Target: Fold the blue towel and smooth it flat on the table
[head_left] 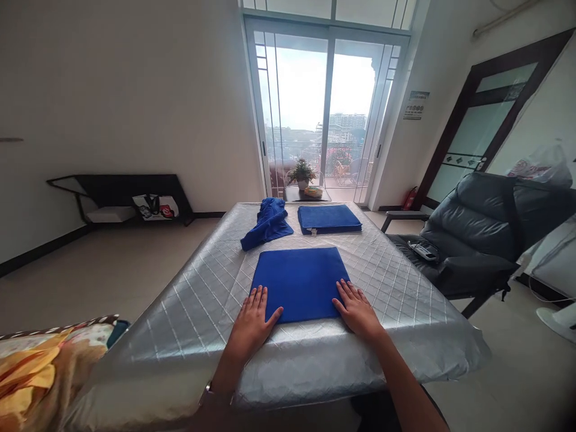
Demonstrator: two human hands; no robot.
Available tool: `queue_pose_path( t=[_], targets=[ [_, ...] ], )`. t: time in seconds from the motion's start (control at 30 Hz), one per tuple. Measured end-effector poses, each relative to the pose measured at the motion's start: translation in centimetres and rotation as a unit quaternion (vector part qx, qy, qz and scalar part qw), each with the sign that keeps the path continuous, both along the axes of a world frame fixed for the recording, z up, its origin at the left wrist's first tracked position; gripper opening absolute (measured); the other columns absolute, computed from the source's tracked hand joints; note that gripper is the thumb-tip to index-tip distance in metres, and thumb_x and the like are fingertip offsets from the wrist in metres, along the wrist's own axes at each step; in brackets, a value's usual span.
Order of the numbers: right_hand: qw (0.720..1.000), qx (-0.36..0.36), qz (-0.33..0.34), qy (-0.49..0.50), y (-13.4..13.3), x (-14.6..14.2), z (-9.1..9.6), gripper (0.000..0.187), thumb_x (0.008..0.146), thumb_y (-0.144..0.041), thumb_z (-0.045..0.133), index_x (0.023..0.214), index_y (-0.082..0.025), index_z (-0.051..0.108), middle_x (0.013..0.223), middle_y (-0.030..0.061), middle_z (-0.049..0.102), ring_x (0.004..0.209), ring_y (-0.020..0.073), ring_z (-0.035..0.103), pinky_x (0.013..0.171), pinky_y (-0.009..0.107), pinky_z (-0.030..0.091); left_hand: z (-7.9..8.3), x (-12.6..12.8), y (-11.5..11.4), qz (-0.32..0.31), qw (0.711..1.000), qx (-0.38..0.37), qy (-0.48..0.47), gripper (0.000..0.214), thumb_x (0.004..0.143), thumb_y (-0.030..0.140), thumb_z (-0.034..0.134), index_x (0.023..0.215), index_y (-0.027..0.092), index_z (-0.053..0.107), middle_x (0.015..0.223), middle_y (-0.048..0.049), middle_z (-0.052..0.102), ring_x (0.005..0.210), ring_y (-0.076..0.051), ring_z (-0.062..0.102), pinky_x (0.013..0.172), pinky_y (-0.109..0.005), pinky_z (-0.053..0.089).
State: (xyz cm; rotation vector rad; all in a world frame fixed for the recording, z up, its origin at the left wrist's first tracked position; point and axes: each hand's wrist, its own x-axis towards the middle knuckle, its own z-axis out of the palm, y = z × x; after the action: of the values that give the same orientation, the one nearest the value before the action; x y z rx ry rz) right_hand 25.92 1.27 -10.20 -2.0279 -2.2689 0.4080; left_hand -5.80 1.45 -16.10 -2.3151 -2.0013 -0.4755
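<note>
A blue towel (301, 285), folded into a flat rectangle, lies on the silver quilted table cover (202, 300) right in front of me. My left hand (256, 318) rests flat on its near left corner, fingers stretched out. On the near right corner lies my right hand (357, 309), palm down with the fingers extended. Beyond it, to the right, is a neat stack of folded blue towels (329, 217) with a small white tag at its front edge. A crumpled blue towel (269, 222) lies loose at the far left.
A dark reclining armchair (477, 222) with a power strip (423, 251) on its seat stands right of the table. Behind the table, a small stand holds a potted plant (302, 173). Patterned fabric (40, 366) lies at the lower left. A black bench frame (130, 186) is by the wall.
</note>
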Motion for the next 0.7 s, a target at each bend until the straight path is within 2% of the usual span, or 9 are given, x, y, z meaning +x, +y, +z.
queue_pose_path(
  t=[0.2,0.4,0.53,0.7],
  targets=[
    [0.999,-0.017,0.011,0.031,1.2,0.7,0.5,0.070,0.103,-0.058,0.021,0.161,-0.019,0.022,0.168,0.0006,0.015,0.155,0.0184,0.011,0.125,0.037,0.010,0.2,0.2,-0.2,0.002,1.000,-0.001,-0.003,0.089,0.097,0.072,0.028,0.155,0.006,0.032,0.163,-0.0184,0.028,0.151,-0.032,0.027,0.122,-0.050,0.027],
    [1.000,0.020,0.000,0.015,4.5,-0.2,1.5,0.067,0.104,-0.050,0.020,0.160,-0.013,0.024,0.167,0.0038,0.017,0.155,0.0196,0.012,0.125,0.039,0.011,0.0,0.1,-0.2,0.002,1.000,0.007,-0.004,0.088,0.096,0.072,0.031,0.156,0.008,0.031,0.163,-0.0174,0.029,0.151,-0.031,0.027,0.122,-0.049,0.027],
    [0.999,0.036,-0.019,-0.006,5.7,-1.1,0.5,0.067,0.104,-0.046,0.019,0.160,-0.009,0.022,0.167,0.0065,0.017,0.155,0.0206,0.012,0.125,0.039,0.010,0.0,-0.1,-0.3,-0.003,1.000,0.000,0.001,0.092,0.094,0.074,0.033,0.157,0.007,0.030,0.163,-0.0178,0.027,0.151,-0.032,0.025,0.122,-0.049,0.027],
    [0.998,0.050,-0.026,-0.014,5.6,-1.2,-1.0,0.067,0.104,-0.046,0.020,0.160,-0.009,0.021,0.167,0.0060,0.016,0.155,0.0208,0.011,0.125,0.039,0.009,0.0,-0.2,-0.2,-0.002,1.000,0.001,0.006,0.092,0.093,0.075,0.034,0.156,0.008,0.031,0.163,-0.0175,0.029,0.151,-0.032,0.025,0.121,-0.050,0.028]
  ],
)
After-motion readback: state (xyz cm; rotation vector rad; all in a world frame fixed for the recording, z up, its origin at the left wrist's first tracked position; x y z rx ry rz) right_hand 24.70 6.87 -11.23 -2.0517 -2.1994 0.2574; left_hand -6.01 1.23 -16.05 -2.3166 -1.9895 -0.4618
